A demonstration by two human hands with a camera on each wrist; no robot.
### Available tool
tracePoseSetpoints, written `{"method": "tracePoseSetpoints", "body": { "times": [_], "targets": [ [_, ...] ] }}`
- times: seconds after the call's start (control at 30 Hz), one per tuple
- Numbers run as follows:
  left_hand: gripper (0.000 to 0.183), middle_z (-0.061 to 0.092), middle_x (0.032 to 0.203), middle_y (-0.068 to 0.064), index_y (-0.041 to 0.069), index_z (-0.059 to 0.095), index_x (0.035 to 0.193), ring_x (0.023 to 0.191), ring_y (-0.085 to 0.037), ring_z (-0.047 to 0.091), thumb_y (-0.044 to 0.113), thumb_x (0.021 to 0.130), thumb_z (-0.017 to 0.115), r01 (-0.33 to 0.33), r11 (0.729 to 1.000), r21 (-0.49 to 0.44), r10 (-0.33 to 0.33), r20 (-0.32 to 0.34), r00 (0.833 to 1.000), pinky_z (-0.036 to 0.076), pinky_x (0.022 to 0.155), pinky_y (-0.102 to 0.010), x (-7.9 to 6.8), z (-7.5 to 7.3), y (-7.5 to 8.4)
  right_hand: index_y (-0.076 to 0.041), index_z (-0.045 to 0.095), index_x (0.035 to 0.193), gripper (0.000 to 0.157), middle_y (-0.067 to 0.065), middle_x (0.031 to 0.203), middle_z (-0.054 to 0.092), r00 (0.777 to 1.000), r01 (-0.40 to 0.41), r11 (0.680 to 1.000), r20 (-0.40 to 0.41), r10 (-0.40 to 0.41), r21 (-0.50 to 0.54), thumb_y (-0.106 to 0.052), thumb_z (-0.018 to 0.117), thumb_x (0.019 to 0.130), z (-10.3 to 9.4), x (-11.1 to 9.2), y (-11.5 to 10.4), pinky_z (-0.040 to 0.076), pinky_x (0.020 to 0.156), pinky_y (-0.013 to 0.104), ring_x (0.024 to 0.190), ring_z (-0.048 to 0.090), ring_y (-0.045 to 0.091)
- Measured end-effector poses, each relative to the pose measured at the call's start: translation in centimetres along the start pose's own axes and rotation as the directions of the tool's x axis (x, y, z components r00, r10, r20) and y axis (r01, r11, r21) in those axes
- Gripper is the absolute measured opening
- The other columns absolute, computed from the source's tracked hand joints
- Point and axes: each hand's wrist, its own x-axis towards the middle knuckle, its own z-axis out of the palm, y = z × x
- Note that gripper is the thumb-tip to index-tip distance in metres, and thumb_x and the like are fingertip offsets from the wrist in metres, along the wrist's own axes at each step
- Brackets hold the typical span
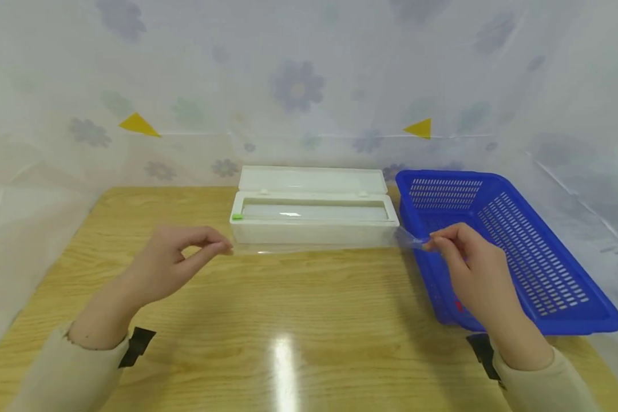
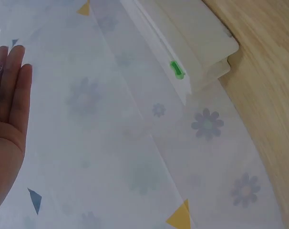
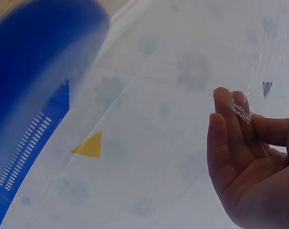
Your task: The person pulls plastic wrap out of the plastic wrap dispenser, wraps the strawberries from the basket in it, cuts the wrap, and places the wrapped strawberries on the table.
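A white cling film dispenser box (image 1: 314, 233) stands at the table's far side with its lid (image 1: 311, 179) tipped back. On its left front edge is a small green slider (image 1: 237, 217). Clear cling film (image 1: 412, 238) stretches along the front of the box between both hands. My left hand (image 1: 177, 263) pinches the film's left end between thumb and fingers. At the other end, my right hand (image 1: 471, 266) pinches a gathered corner, which shows as crinkled film (image 3: 240, 111) in the right wrist view. In the left wrist view, only part of the left hand (image 2: 11, 109) shows.
A blue plastic basket (image 1: 548, 232) stands at the right, close beside the box, with the right hand over its near-left rim. Something small and red (image 1: 459, 306) shows at the basket. Behind the wooden table (image 1: 268, 309) hangs a flower-patterned sheet (image 1: 340, 103).
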Motion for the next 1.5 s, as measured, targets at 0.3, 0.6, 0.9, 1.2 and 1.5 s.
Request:
{"method": "tracePoseSetpoints", "body": {
  "times": [0.3,0.6,0.9,1.2,1.5],
  "targets": [
    [0.023,0.071,0.086,0.008,0.02,0.068,0.092,0.063,0.008,0.05,0.0,0.084,0.064,-0.024,0.999,0.022,0.019,0.204,0.979,0.04,0.058,-0.011,-2.1,-0.3,1.2,-0.015,0.06,0.094,0.013,-0.001,0.08,0.067,0.975,0.122,0.988,0.197,-0.101,-0.096,-0.004,0.054,0.093,-0.3,-3.7,0.7,0.028,0.041,0.018,0.047,0.028,-0.005],
    [0.013,0.068,0.092,0.014,0.025,0.067,0.093,0.079,0.004,0.058,0.017,0.093,0.057,0.146,0.988,0.043,-0.147,0.521,0.841,0.05,0.066,-0.022,-3.8,1.2,1.2,-0.019,0.062,0.09,0.011,-0.01,0.084,0.069,0.906,0.294,0.941,0.363,-0.217,-0.17,-0.009,0.063,0.086,2.0,-6.1,3.4,0.049,0.059,0.025,0.071,0.058,-0.002],
    [0.011,0.069,0.091,0.012,0.02,0.07,0.09,0.087,-0.002,0.062,0.018,0.091,0.059,0.207,0.974,0.089,-0.217,0.618,0.755,0.053,0.076,-0.03,-4.8,3.3,0.0,-0.015,0.067,0.099,0.016,-0.005,0.086,0.071,0.856,0.32,0.931,0.475,-0.205,-0.176,-0.011,0.066,0.083,4.3,-7.2,4.6,0.054,0.066,0.028,0.075,0.067,0.011],
    [0.011,0.069,0.087,0.011,0.019,0.07,0.086,0.082,0.0,0.061,0.016,0.09,0.06,0.218,0.973,0.079,-0.214,0.671,0.71,0.053,0.075,-0.028,-5.2,4.4,-0.4,-0.02,0.068,0.091,0.016,-0.008,0.083,0.07,0.803,0.372,0.917,0.545,-0.24,-0.145,-0.01,0.068,0.079,5.2,-8.1,5.2,0.053,0.067,0.03,0.076,0.067,0.013],
    [0.018,0.056,0.066,0.014,0.017,0.062,0.073,0.06,0.006,0.042,0.015,0.09,0.059,0.205,0.977,0.057,-0.187,0.688,0.701,0.045,0.058,-0.017,-6.1,6.7,-2.0,-0.012,0.069,0.101,0.03,0.008,0.106,0.07,0.697,0.458,0.88,0.666,-0.266,-0.128,0.005,0.058,0.078,6.7,-8.7,6.5,0.047,0.089,0.051,0.1,0.065,0.028]
  ]
}}
